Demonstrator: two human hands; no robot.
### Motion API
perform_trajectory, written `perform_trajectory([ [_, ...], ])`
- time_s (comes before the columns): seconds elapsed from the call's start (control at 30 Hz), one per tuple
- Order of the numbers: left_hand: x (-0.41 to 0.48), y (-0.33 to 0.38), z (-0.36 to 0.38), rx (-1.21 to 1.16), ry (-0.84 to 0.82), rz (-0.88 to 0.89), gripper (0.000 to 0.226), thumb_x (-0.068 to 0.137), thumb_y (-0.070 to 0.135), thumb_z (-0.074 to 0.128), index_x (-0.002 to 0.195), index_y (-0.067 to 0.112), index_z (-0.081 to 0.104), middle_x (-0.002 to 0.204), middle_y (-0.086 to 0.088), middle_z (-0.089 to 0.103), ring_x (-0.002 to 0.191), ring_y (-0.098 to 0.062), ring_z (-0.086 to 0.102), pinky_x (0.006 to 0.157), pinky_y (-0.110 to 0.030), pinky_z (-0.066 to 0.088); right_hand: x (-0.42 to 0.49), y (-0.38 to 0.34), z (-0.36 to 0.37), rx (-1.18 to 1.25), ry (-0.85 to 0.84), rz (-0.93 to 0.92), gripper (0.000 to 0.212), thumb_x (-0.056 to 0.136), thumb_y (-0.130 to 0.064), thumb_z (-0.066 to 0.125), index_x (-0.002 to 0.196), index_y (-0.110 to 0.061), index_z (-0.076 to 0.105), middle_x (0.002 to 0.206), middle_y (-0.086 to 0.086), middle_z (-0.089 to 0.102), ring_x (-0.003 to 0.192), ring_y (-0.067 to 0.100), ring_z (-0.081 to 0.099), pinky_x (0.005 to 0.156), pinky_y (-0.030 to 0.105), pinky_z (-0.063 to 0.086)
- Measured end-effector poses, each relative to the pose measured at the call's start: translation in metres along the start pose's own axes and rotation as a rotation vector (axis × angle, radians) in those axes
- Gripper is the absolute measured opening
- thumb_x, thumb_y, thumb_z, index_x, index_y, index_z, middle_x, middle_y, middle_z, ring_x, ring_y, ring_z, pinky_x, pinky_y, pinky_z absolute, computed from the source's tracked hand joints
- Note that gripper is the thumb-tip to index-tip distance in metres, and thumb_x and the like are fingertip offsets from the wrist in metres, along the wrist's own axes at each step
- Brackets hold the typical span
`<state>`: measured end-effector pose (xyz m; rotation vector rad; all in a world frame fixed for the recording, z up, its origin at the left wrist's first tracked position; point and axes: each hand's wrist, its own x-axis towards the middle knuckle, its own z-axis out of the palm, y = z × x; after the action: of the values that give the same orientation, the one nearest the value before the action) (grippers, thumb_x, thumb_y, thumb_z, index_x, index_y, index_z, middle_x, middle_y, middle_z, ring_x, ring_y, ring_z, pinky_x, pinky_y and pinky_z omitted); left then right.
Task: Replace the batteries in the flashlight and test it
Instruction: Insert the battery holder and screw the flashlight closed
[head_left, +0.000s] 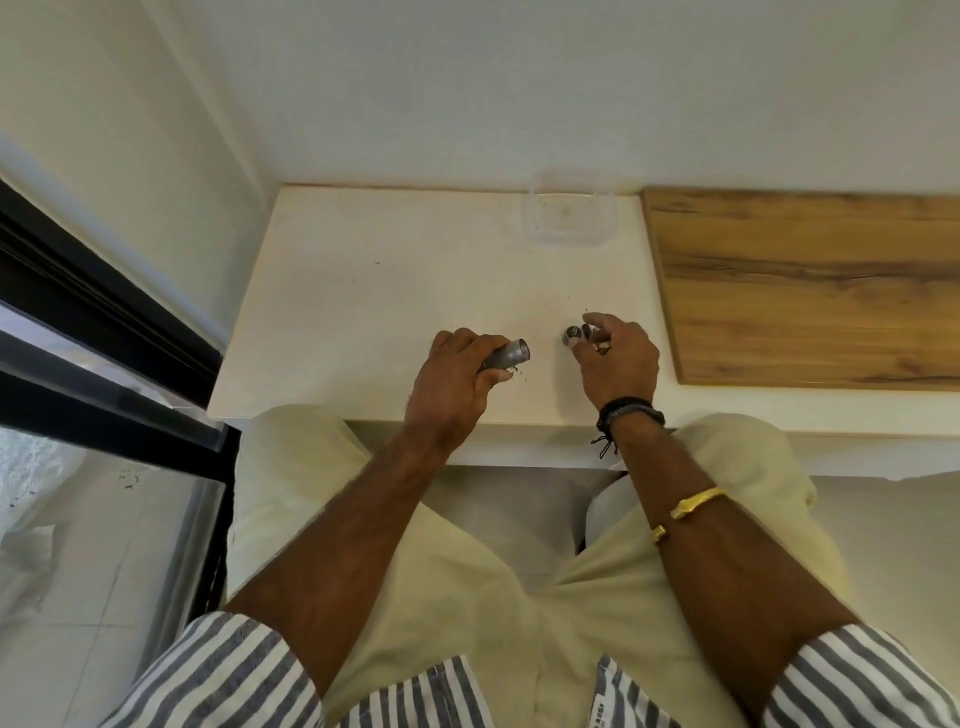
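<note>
One clear container (570, 215) sits far back w/ wood board (810, 286) at right. Flashlight body (506, 355) is clamped in left hand (457, 374); small cap (573, 336) is pinched by right hand (618, 364).

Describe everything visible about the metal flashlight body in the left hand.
The flashlight body is a silvery-grey metal tube, seemingly ribbed or threaded near its open end. That end points right, toward the right hand, which holds a small dark round part, apparently the removed cap. The left hand wraps most of the tube, so only the end section shows. It is held roughly level just above the white tabletop. Its contents cannot be seen.
</note>
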<state>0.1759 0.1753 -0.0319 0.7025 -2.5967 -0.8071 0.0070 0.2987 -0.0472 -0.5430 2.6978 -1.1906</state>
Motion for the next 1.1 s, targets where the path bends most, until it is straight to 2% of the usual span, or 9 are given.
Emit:
perform_trajectory([
  [0.17,0.001,-0.003,0.003,0.004,-0.006,0.008,0.028,0.095,0.019,0.062,0.123,0.018,0.062,0.108,-0.002,0.061,0.102,-0.018,0.045,0.082,-0.025,0.039,0.007,0.003,0.012,-0.202,-0.079,0.005,0.041,0.095,-0.03,0.067,0.136,-0.025,0.061,0.124,0.012,0.057,0.103,0.029,0.064,0.088,0.04,0.052],
  [0.37,0.003,-0.006,0.005,0.006,-0.009,0.025,0.027,0.095,0.021,0.062,0.122,0.02,0.061,0.106,0.0,0.06,0.1,-0.015,0.042,0.08,-0.024,0.037,0.008,0.004,0.014,-0.292,-0.071,-0.002,0.024,0.094,-0.029,0.067,0.117,-0.021,0.07,0.117,0.013,0.057,0.097,0.033,0.065,0.078,0.037,0.051],
  [0.5,0.005,-0.005,0.005,0.026,0.009,0.007,0.028,0.096,0.023,0.061,0.123,0.019,0.061,0.108,-0.002,0.06,0.1,-0.016,0.043,0.08,-0.024,0.036,0.005,-0.004,0.011,-0.053,0.006,-0.054,0.025,0.084,-0.029,0.075,0.103,-0.015,0.067,0.105,0.004,0.064,0.086,0.018,0.061,0.074,0.03,0.052],
  [0.63,0.005,-0.002,0.002,0.027,0.042,-0.014,0.031,0.097,0.026,0.06,0.126,0.016,0.059,0.109,-0.006,0.06,0.096,-0.019,0.049,0.079,-0.025,0.036,-0.007,-0.018,0.002,0.288,-0.033,-0.06,0.021,0.074,-0.023,0.078,0.089,-0.021,0.062,0.086,-0.013,0.072,0.076,0.0,0.069,0.065,0.009,0.052],
  [0.67,0.005,-0.001,0.001,0.025,0.039,-0.012,0.031,0.097,0.025,0.06,0.126,0.015,0.059,0.109,-0.007,0.06,0.096,-0.02,0.05,0.079,-0.026,0.038,-0.009,-0.021,-0.001,0.328,-0.051,-0.068,0.02,0.075,-0.021,0.077,0.088,-0.02,0.062,0.085,-0.01,0.074,0.075,0.001,0.07,0.065,0.011,0.053],
  [0.8,0.002,-0.001,0.0,0.037,0.003,-0.01,0.031,0.096,0.017,0.061,0.127,0.014,0.059,0.114,-0.01,0.06,0.1,-0.024,0.052,0.084,-0.026,0.041,-0.019,-0.029,-0.009,0.394,-0.181,-0.145,0.019,0.08,-0.012,0.077,0.098,-0.015,0.07,0.092,-0.002,0.077,0.084,0.015,0.073,0.08,0.035,0.063],
  [0.93,0.001,-0.003,-0.001,0.076,-0.013,-0.01,0.034,0.094,0.011,0.063,0.128,0.014,0.058,0.117,-0.01,0.059,0.103,-0.024,0.05,0.085,-0.024,0.037,-0.027,-0.031,-0.015,0.299,-0.306,-0.238,0.027,0.085,-0.017,0.078,0.112,-0.02,0.076,0.105,-0.005,0.074,0.09,0.011,0.072,0.1,0.052,0.053],
  [1.0,0.0,-0.003,-0.003,0.078,-0.006,-0.001,0.034,0.094,0.011,0.063,0.127,0.015,0.059,0.115,-0.01,0.059,0.103,-0.023,0.049,0.084,-0.024,0.036,-0.03,-0.031,-0.016,0.278,-0.34,-0.281,0.031,0.085,-0.015,0.079,0.115,-0.018,0.075,0.108,-0.001,0.072,0.091,0.01,0.072,0.098,0.047,0.056],
  [1.1,-0.001,-0.003,-0.004,0.083,-0.003,0.02,0.034,0.093,0.01,0.064,0.127,0.015,0.06,0.114,-0.009,0.06,0.101,-0.022,0.048,0.084,-0.023,0.036,-0.033,-0.032,-0.016,0.232,-0.338,-0.336,0.035,0.083,-0.012,0.08,0.117,-0.017,0.074,0.106,0.001,0.073,0.088,0.01,0.072,0.086,0.027,0.061],
])
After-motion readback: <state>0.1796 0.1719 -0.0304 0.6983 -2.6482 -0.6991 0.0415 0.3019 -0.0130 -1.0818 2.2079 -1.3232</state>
